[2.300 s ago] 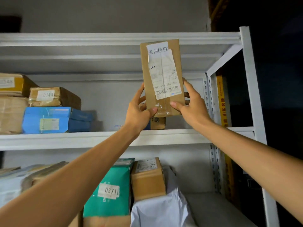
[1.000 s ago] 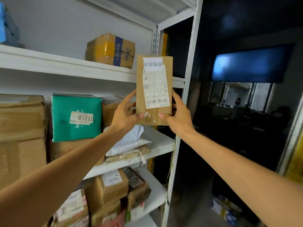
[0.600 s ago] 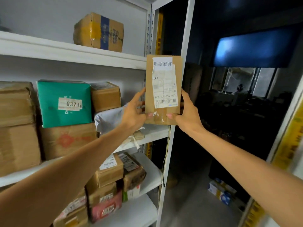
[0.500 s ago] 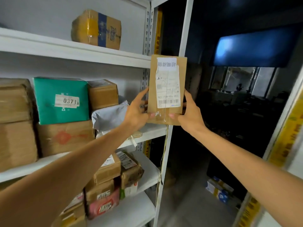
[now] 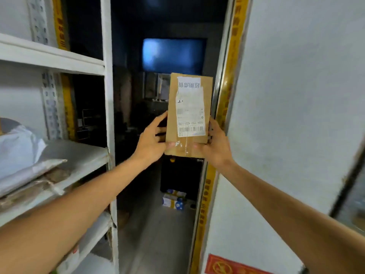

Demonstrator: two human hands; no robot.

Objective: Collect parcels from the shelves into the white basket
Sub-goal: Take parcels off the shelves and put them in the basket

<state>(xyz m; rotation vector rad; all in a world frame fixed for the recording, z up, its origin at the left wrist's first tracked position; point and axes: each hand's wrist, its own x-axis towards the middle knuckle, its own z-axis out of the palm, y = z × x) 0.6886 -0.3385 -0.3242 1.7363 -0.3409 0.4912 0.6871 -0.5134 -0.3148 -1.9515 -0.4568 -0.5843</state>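
GRIP: my left hand (image 5: 151, 142) and right hand (image 5: 215, 147) fingers pinch flat brown cardboard parcel (image 5: 188, 115) | DONE: clear of white metal shelf (image 5: 85, 155) | LEFT: white basket unseen, drop pending

Dark gap between shelf post (image 5: 108, 115) and yellow-taped frame (image 5: 227, 91) is open, parcel (image 5: 188, 113) held mid-gap. Floor (image 5: 158, 238) bare near, small boxes (image 5: 174, 200) farther in. White wall (image 5: 296, 115) blocks right. Middle shelf (image 5: 83, 153): grey bags (image 5: 19, 155) left, right end free.

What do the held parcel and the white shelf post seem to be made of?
Parcel: matte brown cardboard, judging by its dull, creased face; its label looks like printed white paper. Shelf post: probably white-painted metal, thin with straight edges.
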